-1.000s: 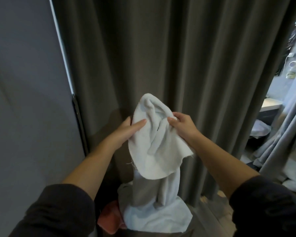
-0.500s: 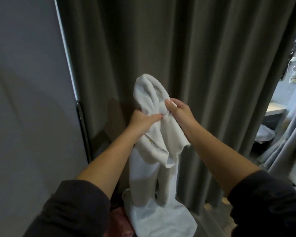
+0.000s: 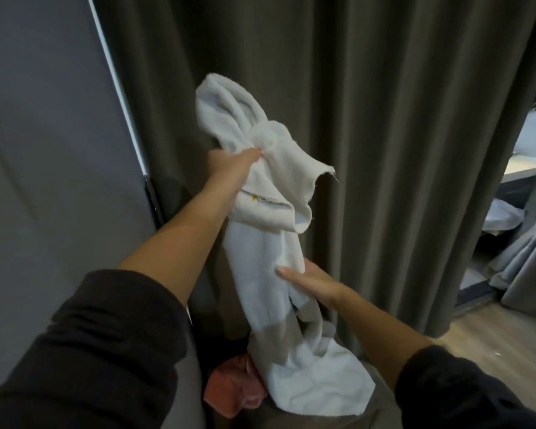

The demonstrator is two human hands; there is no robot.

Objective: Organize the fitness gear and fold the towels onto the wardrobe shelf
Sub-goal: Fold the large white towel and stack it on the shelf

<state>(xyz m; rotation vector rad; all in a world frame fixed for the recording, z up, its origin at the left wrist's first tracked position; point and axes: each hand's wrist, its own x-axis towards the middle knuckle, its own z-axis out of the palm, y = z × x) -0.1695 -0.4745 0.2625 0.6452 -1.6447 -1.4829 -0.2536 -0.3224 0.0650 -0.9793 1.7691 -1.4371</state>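
The white towel (image 3: 260, 243) hangs in the air in front of the dark curtain (image 3: 384, 150), bunched and twisted, not spread. Its top flops over in a loop and its lower end trails down onto a heap near the person, beside a pink cloth (image 3: 232, 388). The left hand (image 3: 232, 164) is closed tight on a gathered knot of the towel near its top and carries the weight. The right hand (image 3: 310, 281) meets the towel lower down, about midway. Its thumb lies flat along the front and its fingers are hidden behind the fabric, so I cannot tell if it is pinching yet.

The step in hand looks like opening the towel out before folding. To do it well, the right hand should slide down the hanging length to find an edge or corner instead of grabbing the middle of the bunch. A hemmed edge with a small yellow tag shows just below the left hand and would be a good guide. The left hand would then need to swap its fistful for a corner, so that the towel hangs flat between two corners. Lifting it free of the heap first would keep the pink cloth from being dragged along.

A grey wall (image 3: 44, 150) stands to the left, and wooden floor (image 3: 492, 345) shows at the far right.
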